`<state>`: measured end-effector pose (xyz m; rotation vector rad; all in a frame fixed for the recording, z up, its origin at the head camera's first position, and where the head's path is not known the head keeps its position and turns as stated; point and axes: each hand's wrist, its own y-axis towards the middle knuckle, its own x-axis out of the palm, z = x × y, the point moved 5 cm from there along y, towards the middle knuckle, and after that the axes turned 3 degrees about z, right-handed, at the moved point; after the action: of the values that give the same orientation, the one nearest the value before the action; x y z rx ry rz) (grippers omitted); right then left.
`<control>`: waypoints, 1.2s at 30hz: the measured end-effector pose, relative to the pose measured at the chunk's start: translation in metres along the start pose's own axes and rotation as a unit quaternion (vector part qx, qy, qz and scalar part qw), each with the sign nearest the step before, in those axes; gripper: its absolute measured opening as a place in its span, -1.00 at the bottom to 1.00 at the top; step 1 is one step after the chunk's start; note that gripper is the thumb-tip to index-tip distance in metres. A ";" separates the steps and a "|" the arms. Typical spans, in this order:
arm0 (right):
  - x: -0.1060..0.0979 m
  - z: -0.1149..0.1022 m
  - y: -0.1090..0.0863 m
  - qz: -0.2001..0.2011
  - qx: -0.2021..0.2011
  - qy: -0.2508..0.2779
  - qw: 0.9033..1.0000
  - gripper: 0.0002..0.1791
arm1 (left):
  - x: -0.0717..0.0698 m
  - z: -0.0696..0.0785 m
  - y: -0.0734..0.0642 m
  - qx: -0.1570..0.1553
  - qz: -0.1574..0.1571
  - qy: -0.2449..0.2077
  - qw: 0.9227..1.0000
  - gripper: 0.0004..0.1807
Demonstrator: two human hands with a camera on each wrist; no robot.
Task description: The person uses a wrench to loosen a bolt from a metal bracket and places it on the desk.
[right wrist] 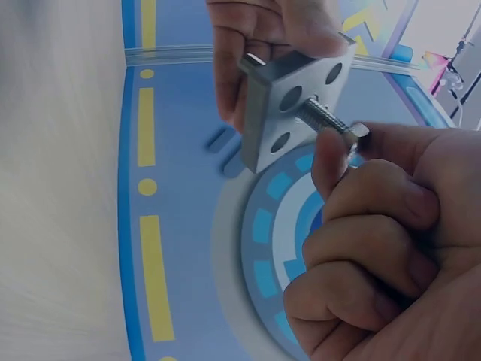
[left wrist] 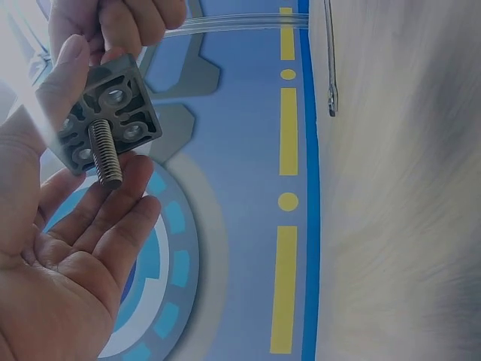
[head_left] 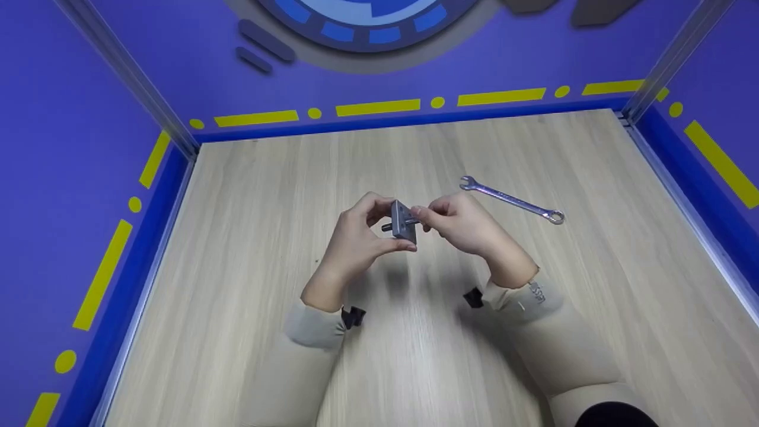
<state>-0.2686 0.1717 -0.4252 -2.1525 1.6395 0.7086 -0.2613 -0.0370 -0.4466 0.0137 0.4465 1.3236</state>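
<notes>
Pale wood grain marks the bench (head_left: 237, 237), where two light sleeves (head_left: 569, 338) extend from the near side and, above the surface, the left hand (head_left: 356, 237) grips a square metal plate (right wrist: 293, 122) between thumb and fingers. Beside it, the right hand (head_left: 468, 225) pinches the head of a threaded bolt (right wrist: 325, 117) running through the plate's centre; farther off lies a combination wrench (head_left: 513, 200), before a blue-violet wall (head_left: 403, 86).
</notes>
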 end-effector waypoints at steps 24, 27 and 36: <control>-0.010 0.000 -0.001 0.015 0.012 0.004 1.000 -0.55 | -0.003 0.001 -0.001 -0.010 0.004 0.020 1.000 -0.20; -0.004 0.003 0.001 -0.001 0.036 -0.003 0.999 -0.39 | -0.002 0.001 -0.001 -0.003 0.004 0.011 1.000 -0.22; -0.004 0.000 -0.001 0.000 0.009 0.007 1.000 -0.57 | -0.001 0.004 -0.001 -0.004 -0.001 0.000 1.000 -0.25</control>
<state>-0.2686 0.1752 -0.4232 -2.1492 1.6475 0.6789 -0.2589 -0.0370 -0.4435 0.0076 0.4409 1.3228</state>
